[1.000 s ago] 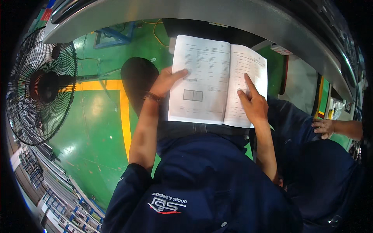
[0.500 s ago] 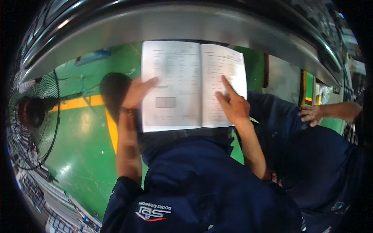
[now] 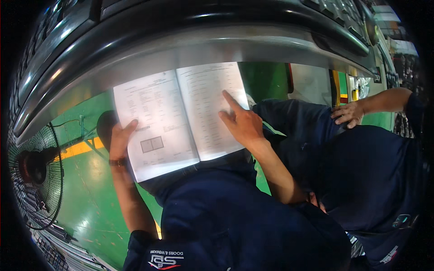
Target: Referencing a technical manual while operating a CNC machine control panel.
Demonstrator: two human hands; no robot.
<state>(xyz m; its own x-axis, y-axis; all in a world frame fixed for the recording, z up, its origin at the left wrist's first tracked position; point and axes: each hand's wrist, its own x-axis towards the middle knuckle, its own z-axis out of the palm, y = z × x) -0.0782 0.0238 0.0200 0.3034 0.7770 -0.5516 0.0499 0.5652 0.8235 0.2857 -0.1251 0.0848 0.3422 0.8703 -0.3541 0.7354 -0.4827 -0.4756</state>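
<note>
An open booklet [image 3: 183,140] of white printed pages lies over my lap, just under a metal table edge. It tilts a little, its left side lower than its right. My left hand [image 3: 120,139] grips its left margin, thumb on top of the page and fingers hidden beneath. A small grey two-panel drawing is printed low on the left page. Over the right page is my right hand [image 3: 247,126], holding nothing. Its index finger points at the printed lines, the thumb stands apart and the other fingers curl in.
Above the booklet runs the curved-looking metal table edge [image 3: 194,45], with a black keyboard [image 3: 334,11] at upper right. A black fan [image 3: 36,167] stands at left on green floor [image 3: 92,185]. On my right sits a co-worker, a hand [image 3: 350,114] resting on their knee.
The booklet and both hands have shifted left in the picture, and the booklet now looks tilted. More of the table top shows. My right index finger stays over the right page.
</note>
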